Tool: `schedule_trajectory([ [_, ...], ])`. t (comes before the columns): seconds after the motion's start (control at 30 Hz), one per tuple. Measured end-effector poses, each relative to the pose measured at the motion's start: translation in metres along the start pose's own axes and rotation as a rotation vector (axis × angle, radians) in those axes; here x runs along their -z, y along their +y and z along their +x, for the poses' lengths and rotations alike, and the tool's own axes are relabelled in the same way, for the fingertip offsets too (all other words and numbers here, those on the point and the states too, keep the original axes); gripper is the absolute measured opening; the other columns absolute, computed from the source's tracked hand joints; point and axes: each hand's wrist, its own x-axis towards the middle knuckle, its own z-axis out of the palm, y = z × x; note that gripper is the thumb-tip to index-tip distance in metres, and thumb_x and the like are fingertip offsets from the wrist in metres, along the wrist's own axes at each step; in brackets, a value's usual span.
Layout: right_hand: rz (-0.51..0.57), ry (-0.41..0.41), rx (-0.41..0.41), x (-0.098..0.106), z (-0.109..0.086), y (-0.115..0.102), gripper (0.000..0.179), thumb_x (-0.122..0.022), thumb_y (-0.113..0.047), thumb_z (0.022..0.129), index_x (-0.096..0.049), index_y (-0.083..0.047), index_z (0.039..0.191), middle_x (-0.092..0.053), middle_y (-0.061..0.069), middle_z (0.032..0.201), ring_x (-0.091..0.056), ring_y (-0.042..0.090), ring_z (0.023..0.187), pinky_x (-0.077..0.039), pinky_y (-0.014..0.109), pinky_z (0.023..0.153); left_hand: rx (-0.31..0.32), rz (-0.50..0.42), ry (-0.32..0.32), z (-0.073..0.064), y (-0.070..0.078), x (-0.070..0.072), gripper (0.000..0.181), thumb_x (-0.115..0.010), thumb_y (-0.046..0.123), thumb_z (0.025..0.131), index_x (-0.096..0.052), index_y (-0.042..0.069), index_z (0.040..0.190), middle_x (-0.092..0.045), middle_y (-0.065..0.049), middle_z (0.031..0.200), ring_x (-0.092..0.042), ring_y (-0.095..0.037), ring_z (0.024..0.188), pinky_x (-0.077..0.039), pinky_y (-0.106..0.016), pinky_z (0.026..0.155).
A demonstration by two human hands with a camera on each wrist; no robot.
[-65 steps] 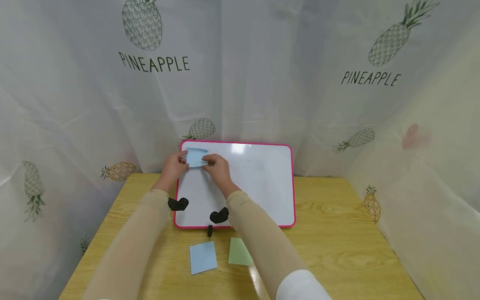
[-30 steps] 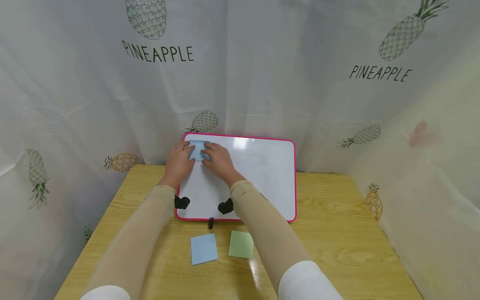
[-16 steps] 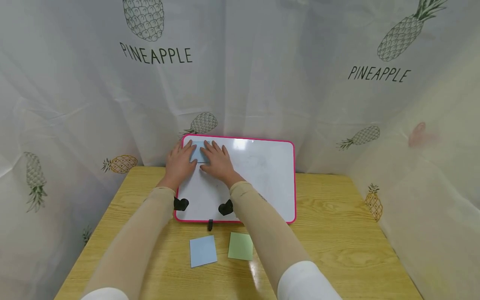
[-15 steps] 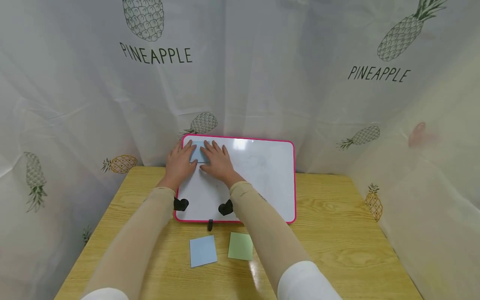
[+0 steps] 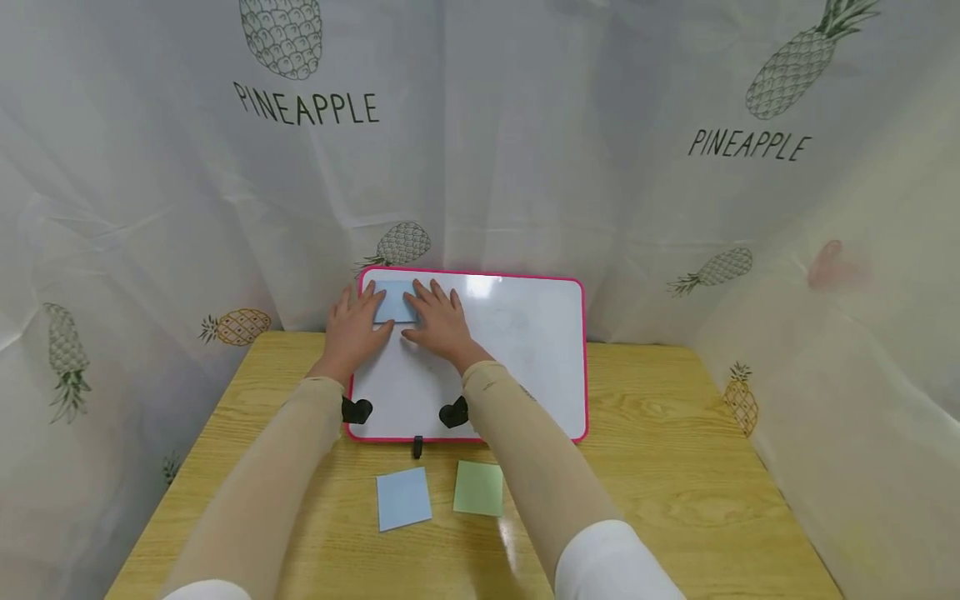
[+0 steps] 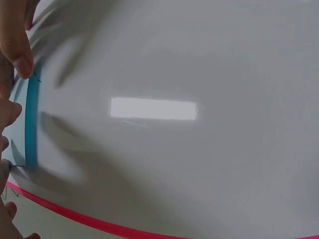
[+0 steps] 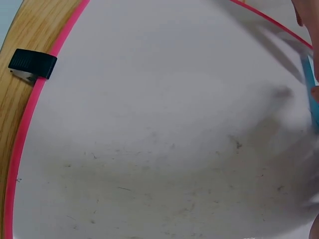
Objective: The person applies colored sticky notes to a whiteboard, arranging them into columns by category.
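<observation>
A light blue sticky note lies against the upper left of a pink-rimmed whiteboard. My left hand, fingers spread, touches the note's left side. On its right side rest fingertips of my right hand, its other fingers fanned over the board. In the left wrist view, fingertips meet the blue sticky note at the left edge. Only a blue strip of the sticky note shows in the right wrist view, beside part of the right hand.
A blue sticky-note pad and a green one lie on the wooden table in front of the board. A black clip sits on the board's lower rim. Behind hangs a pineapple-print curtain.
Both hands pinched the blue note by its sides earlier, with its edges curling. Now the fingers are spread and the note lies flatter on the board. The fingers have fanned wider in the last second.
</observation>
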Motion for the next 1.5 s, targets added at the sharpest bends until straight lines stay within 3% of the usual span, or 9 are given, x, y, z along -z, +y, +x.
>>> schedule_trajectory([
  [0.33, 0.144, 0.024, 0.015, 0.003, -0.006, 0.004, 0.069, -0.063, -0.051, 0.091, -0.037, -0.03, 0.151, -0.022, -0.007, 0.16, -0.009, 0.019, 0.148, -0.005, 0.046, 0.117, 0.025, -0.044, 0.014, -0.014, 0.004, 0.004, 0.065, -0.057, 0.037, 0.096, -0.035, 0.011, 0.151, -0.021, -0.014, 0.159, -0.006, -0.043, 0.144, -0.012, -0.066, 0.109],
  [0.5, 0.232, 0.055, 0.039, 0.009, -0.013, 0.004, 0.064, -0.068, -0.043, 0.09, -0.045, -0.025, 0.147, -0.032, -0.004, 0.156, -0.02, 0.021, 0.145, -0.013, 0.043, 0.116, 0.033, -0.072, 0.008, -0.025, 0.009, 0.005, 0.065, -0.058, 0.034, 0.096, -0.035, 0.01, 0.151, -0.022, -0.016, 0.159, -0.008, -0.044, 0.144, -0.011, -0.066, 0.11],
  [0.67, 0.359, 0.08, 0.064, 0.012, -0.024, 0.003, 0.06, -0.07, -0.038, 0.09, -0.051, -0.019, 0.144, -0.039, -0.002, 0.152, -0.029, 0.021, 0.142, -0.021, 0.039, 0.115, 0.023, -0.102, 0.023, -0.036, 0.012, 0.004, 0.062, -0.06, 0.032, 0.095, -0.039, 0.01, 0.149, -0.026, -0.017, 0.157, -0.017, -0.044, 0.142, -0.016, -0.065, 0.109],
  [0.83, 0.507, 0.1, 0.033, 0.009, -0.036, 0.002, 0.058, -0.07, -0.037, 0.09, -0.052, -0.019, 0.142, -0.045, -0.002, 0.148, -0.035, 0.017, 0.138, -0.028, 0.036, 0.112, -0.01, -0.135, 0.05, -0.047, 0.014, 0.002, 0.059, -0.06, 0.033, 0.095, -0.043, 0.01, 0.146, -0.032, -0.017, 0.155, -0.027, -0.044, 0.139, -0.024, -0.065, 0.106],
  [1.0, 0.658, 0.08, -0.009, 0.004, -0.05, 0.001, 0.056, -0.071, -0.036, 0.09, -0.054, -0.021, 0.141, -0.047, -0.004, 0.145, -0.036, 0.014, 0.138, -0.029, 0.038, 0.111, -0.031, -0.192, 0.058, -0.06, 0.015, -0.001, 0.058, -0.06, 0.032, 0.095, -0.044, 0.007, 0.146, -0.035, -0.018, 0.152, -0.031, -0.042, 0.137, -0.026, -0.063, 0.106],
  [1.27, 0.873, 0.064, -0.102, -0.008, -0.073, -0.003, 0.05, -0.073, -0.035, 0.088, -0.059, -0.025, 0.136, -0.053, -0.008, 0.137, -0.046, 0.017, 0.128, -0.039, 0.044, 0.104, 0.012, -0.329, 0.036, -0.082, 0.019, -0.004, 0.057, -0.06, 0.029, 0.096, -0.042, 0.01, 0.147, -0.04, -0.016, 0.15, -0.033, -0.039, 0.137, -0.027, -0.061, 0.107],
  [1.5, 0.98, 0.094, -0.06, -0.018, -0.093, -0.003, 0.047, -0.073, -0.028, 0.089, -0.061, -0.019, 0.134, -0.057, -0.011, 0.131, -0.052, 0.014, 0.12, -0.04, 0.041, 0.104, 0.058, -0.446, 0.027, -0.104, 0.025, -0.011, 0.055, -0.061, 0.028, 0.096, -0.044, 0.012, 0.146, -0.044, -0.016, 0.147, -0.035, -0.038, 0.136, -0.029, -0.059, 0.107],
])
